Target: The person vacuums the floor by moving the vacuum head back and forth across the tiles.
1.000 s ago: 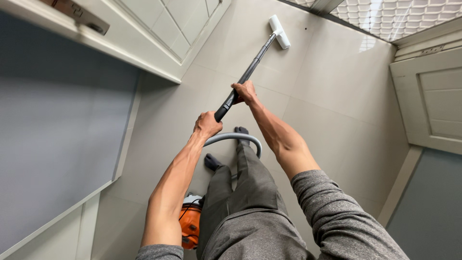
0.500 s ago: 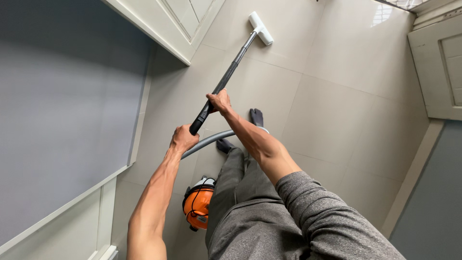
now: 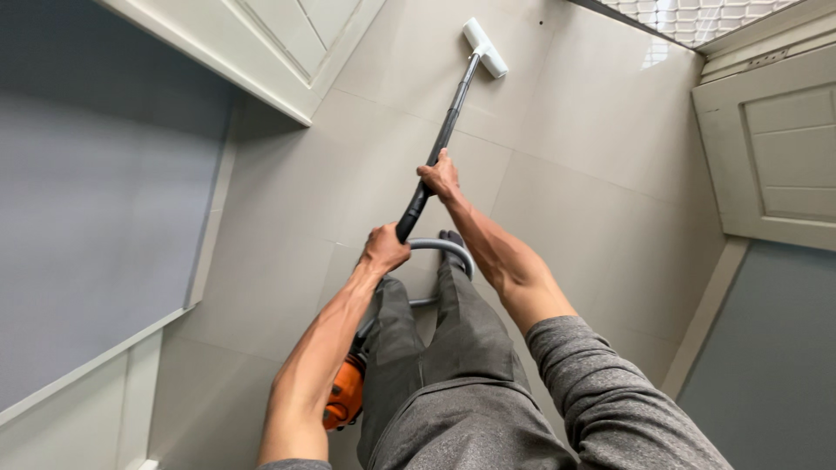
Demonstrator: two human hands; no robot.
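Right hand (image 3: 440,177) is closed around the black wand (image 3: 440,141) of a vacuum cleaner, knuckles up, fingers wrapped over the tube partway along its length; judged to be the steering grip, since it sits forward where it can direct the head. Left hand (image 3: 384,251) is fisted around the lower end of the same wand, just where the grey hose (image 3: 444,248) joins it, so the two hands sit near each other on one line and the tube runs straight between them. Both forearms are bare, sleeves pushed up past the elbows; the right arm is extended almost straight, the left bent slightly and held lower, closer to the body. The wand slants away from the person to the white floor head (image 3: 484,48), which lies flat on the pale floor tiles (image 3: 601,183), well ahead of the feet. The hose curls back in a loop over the dark sock (image 3: 452,237) and grey trousers (image 3: 435,365). An orange canister (image 3: 346,393) sits on the floor beside the left leg, partly hidden by the left forearm. White panelled doors (image 3: 784,148) stand to either side.
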